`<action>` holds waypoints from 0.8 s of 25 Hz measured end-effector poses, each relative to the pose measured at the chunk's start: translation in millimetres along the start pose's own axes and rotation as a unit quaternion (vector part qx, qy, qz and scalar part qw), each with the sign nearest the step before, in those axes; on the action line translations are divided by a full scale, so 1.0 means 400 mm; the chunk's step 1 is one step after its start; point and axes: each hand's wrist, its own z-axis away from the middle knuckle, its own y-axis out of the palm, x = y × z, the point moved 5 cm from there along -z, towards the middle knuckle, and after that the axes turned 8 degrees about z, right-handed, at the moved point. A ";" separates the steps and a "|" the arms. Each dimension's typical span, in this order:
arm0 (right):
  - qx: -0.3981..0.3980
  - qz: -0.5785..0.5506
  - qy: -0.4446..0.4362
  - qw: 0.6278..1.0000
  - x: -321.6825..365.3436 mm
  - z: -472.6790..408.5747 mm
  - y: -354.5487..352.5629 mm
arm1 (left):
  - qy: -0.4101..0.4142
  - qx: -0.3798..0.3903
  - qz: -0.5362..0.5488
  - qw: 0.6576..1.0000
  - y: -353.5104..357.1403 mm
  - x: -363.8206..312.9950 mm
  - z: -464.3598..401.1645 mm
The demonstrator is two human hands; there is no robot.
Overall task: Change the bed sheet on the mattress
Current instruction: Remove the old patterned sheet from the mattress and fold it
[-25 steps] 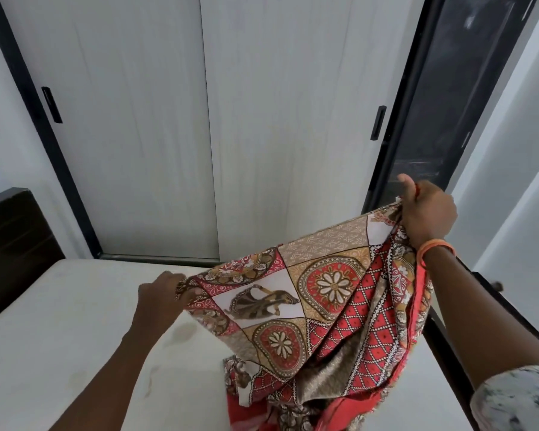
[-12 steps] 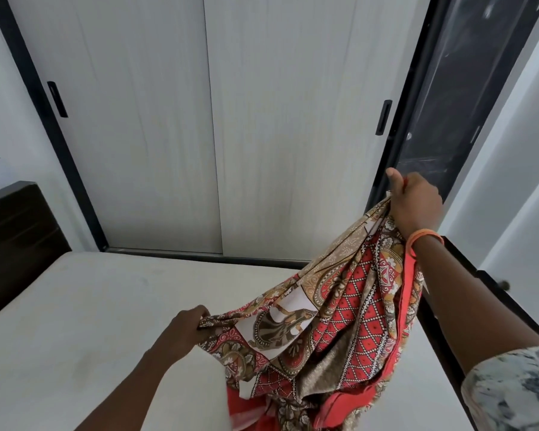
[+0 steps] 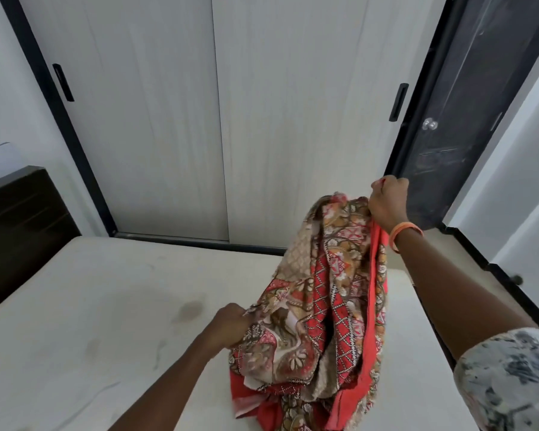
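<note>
A red, beige and brown patterned bed sheet [image 3: 330, 300] hangs bunched over the bare white mattress [image 3: 106, 306]. My right hand [image 3: 388, 200], with an orange band at the wrist, grips the sheet's top edge high up at the right. My left hand [image 3: 231, 325] is closed on a lower edge of the sheet, just above the mattress near its middle. The sheet's lower folds rest crumpled on the mattress at the bottom centre. The mattress shows a few faint stains.
A dark wooden headboard [image 3: 16, 231] stands at the left. White sliding wardrobe doors [image 3: 218, 119] with black frames fill the wall behind the bed. A dark door [image 3: 455, 113] with a round knob stands at the right, and the dark bed frame [image 3: 492, 269] runs along the right side.
My left hand has dropped down towards the mattress and moved right, so the sheet that was stretched out flat between both hands has collapsed into hanging folds. My right hand stays raised.
</note>
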 end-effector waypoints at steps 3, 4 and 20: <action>-0.013 -0.094 0.056 0.994 -0.049 0.052 0.004 | 0.053 -0.025 -0.077 0.995 0.058 -0.074 0.022; -0.016 -0.112 0.055 0.992 -0.060 0.079 0.004 | 0.070 -0.046 -0.080 0.993 0.070 -0.095 0.028; 0.197 -0.151 -0.090 0.965 0.004 0.657 0.229 | -0.045 -0.014 0.376 0.926 0.150 -0.096 0.046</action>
